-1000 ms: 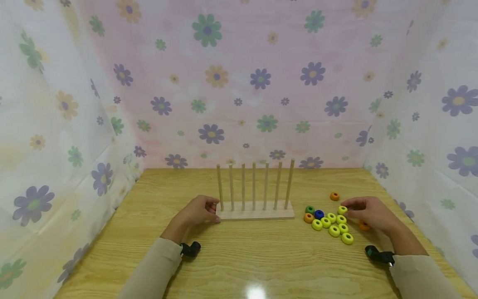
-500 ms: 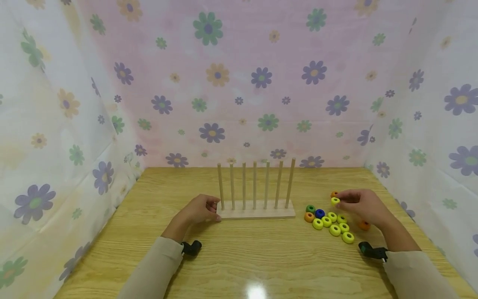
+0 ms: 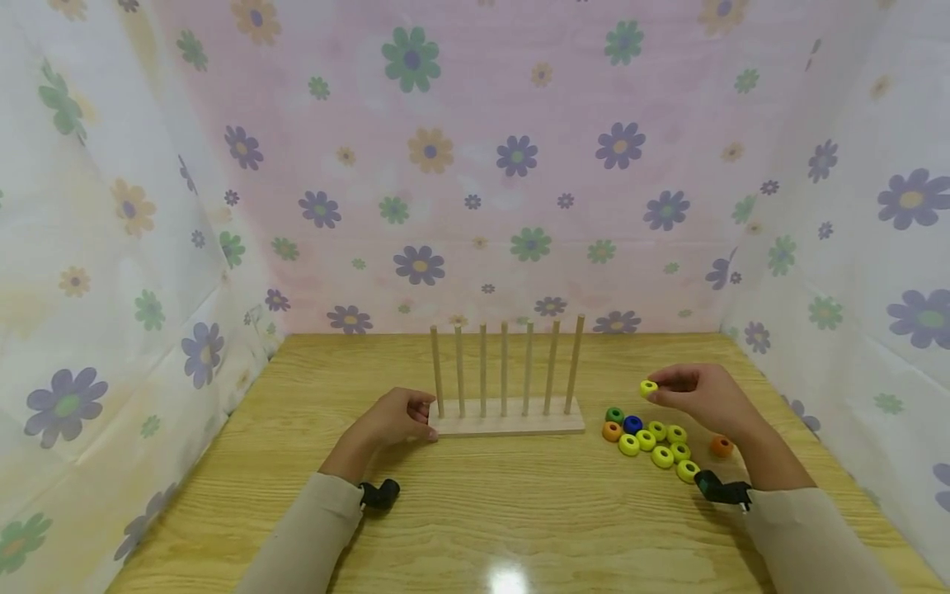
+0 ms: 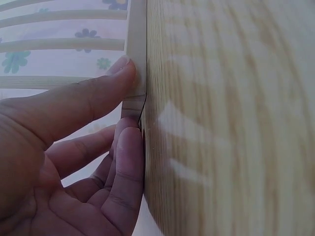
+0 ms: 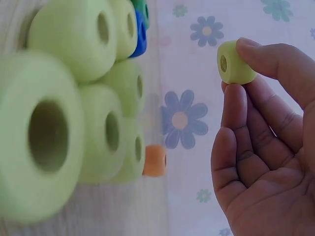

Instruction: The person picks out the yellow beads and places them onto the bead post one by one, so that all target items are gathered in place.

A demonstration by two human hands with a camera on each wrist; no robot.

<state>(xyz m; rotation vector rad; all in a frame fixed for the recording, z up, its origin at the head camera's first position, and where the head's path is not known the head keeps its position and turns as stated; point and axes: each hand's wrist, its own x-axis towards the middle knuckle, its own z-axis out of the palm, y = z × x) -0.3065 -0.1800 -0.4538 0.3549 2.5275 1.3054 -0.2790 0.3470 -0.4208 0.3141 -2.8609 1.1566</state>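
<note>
A wooden stand with several upright pegs sits mid-table. At its left end, my left hand grips the base, the thumb on its front edge and the fingers at the end face. Held between thumb and fingertips of my right hand is a yellow bead with a hole through it, raised over the table. Below and in front of that hand lies a cluster of several yellow beads, with a green bead, a blue bead and an orange bead at its left.
Another orange bead lies under the right wrist, right of the cluster. One more orange bead appears beyond the yellow ones in the right wrist view. Flowered cloth walls off the wooden table at the back and sides.
My right hand has lifted a yellow bead from the cluster and carried it up and to the left, now covering the far orange bead in the head view. The left hand stays put.
</note>
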